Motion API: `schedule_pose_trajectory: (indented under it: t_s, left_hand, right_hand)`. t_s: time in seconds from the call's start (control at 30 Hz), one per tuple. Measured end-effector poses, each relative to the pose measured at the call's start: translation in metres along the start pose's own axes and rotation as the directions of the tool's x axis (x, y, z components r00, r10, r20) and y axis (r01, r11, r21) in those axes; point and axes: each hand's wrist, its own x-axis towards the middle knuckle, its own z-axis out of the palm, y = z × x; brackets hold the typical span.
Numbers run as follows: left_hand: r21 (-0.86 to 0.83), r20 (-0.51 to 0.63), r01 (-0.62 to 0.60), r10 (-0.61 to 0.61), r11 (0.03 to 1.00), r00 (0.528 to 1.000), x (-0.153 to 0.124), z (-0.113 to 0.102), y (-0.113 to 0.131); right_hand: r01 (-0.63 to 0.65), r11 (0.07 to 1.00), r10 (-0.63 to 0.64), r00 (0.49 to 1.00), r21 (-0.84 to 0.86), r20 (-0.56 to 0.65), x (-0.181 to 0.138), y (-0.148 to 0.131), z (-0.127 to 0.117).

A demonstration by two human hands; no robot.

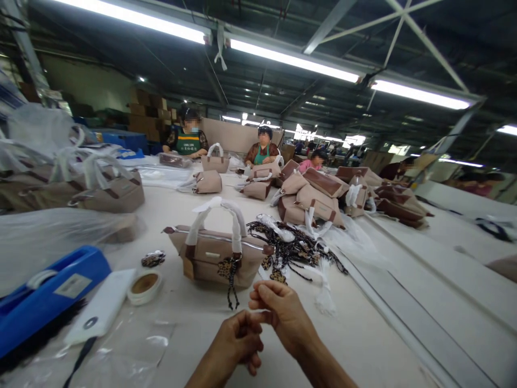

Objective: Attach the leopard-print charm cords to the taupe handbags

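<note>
My left hand (238,342) and my right hand (285,312) meet above the front of the table, their fingertips touching or nearly so. Both have the fingers curled into a pinch; anything between them is too small or hidden to name. Just beyond them stands a beige handbag (218,256) with a silver zip and white-wrapped handles (196,229). From its handle base hangs a leopard-print charm (228,268) on a black beaded cord. To the right of the bag lies a tangled heap of similar dark cords and charms (297,245), with a bundle of white strings (325,288) beside it.
A blue tape dispenser (81,275), a white tag-like slab (105,302) and a small round tub (144,285) lie at the left. Wrapped handbags (109,188) line the far left. More bags (315,199) are piled behind the cords. Co-workers (188,140) sit across the table.
</note>
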Motion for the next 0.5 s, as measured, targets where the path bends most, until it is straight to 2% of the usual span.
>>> schedule_pose_trajectory:
  t_s: [0.1,0.13,0.2,0.23,0.27,0.33,0.4,0.5]
  left_hand:
    - [-0.009,-0.028,-0.015,0.015,1.0,0.999,-0.001,-0.004,0.003]
    - [-0.028,-0.043,-0.019,0.018,0.999,0.999,-0.001,-0.005,0.004]
    - [-0.076,-0.06,-0.026,0.022,0.997,0.998,-0.003,-0.008,0.005]
    - [-0.097,-0.06,-0.027,0.022,0.995,0.998,-0.003,-0.009,0.005]
    - [-0.114,-0.057,-0.025,0.018,0.993,0.998,-0.003,-0.01,0.005]
    - [-0.123,-0.039,-0.005,0.0,0.992,0.999,-0.003,-0.011,0.003]
    - [-0.108,-0.015,0.034,-0.036,0.994,0.999,-0.002,-0.011,-0.001]
    - [-0.056,0.017,0.095,-0.095,0.994,0.995,0.001,-0.012,-0.009]
  right_hand:
    - [0.034,0.998,-0.034,0.999,0.044,-0.001,0.003,-0.003,0.0]
    - [0.098,0.995,-0.098,0.994,-0.007,-0.046,0.003,-0.004,-0.001]
    - [0.228,0.959,-0.257,0.951,-0.17,-0.174,0.005,-0.003,-0.006]
    - [0.245,0.935,-0.303,0.928,-0.255,-0.218,0.006,-0.002,-0.009]
    - [0.223,0.92,-0.306,0.922,-0.321,-0.237,0.007,0.0,-0.012]
    - [0.12,0.916,-0.209,0.957,-0.382,-0.202,0.009,0.004,-0.016]
    - [0.051,0.923,-0.103,0.988,-0.381,-0.119,0.01,0.01,-0.018]
    - [0.054,0.949,-0.064,0.998,-0.311,-0.022,0.012,0.017,-0.014]
